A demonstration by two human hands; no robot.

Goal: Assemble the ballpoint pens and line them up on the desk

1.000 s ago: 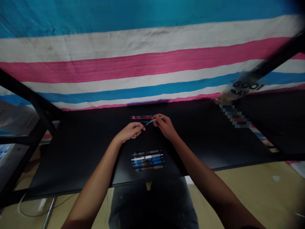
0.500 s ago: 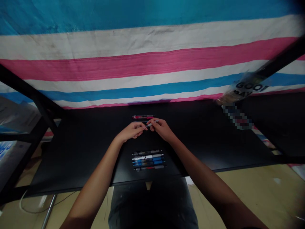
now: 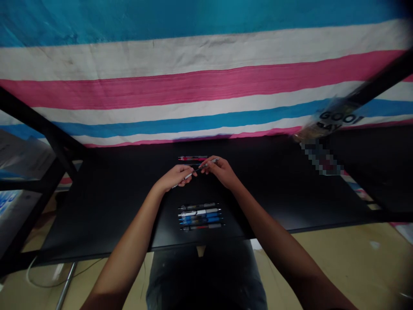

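Over the middle of the black table, my left hand [image 3: 179,176] is closed around the white barrel [image 3: 188,175] of a pen, whose far end sticks out below the fingers. My right hand [image 3: 220,167] pinches the pen's grey, silver-tipped part [image 3: 214,160]. A thin dark rod, apparently the refill, bridges the gap between the two parts. Just beyond my fingers lie red pens [image 3: 193,158], with another thin pen partly hidden by my hands. Nearer to me, several pens lie side by side: a black one [image 3: 198,206], a white one [image 3: 199,212], blue ones and a grey-and-red one [image 3: 203,227].
Behind the black table [image 3: 112,193] hangs a striped sheet [image 3: 193,90]. A clear bag with printed letters [image 3: 335,118] and a blurred-out packet [image 3: 322,159] are at the back right. Black frame bars [image 3: 58,146] rise at both sides.
The two parts of the pen have been drawn apart, exposing the thin dark rod between them. My right hand has shifted slightly up and right; the pens on the table stay put.
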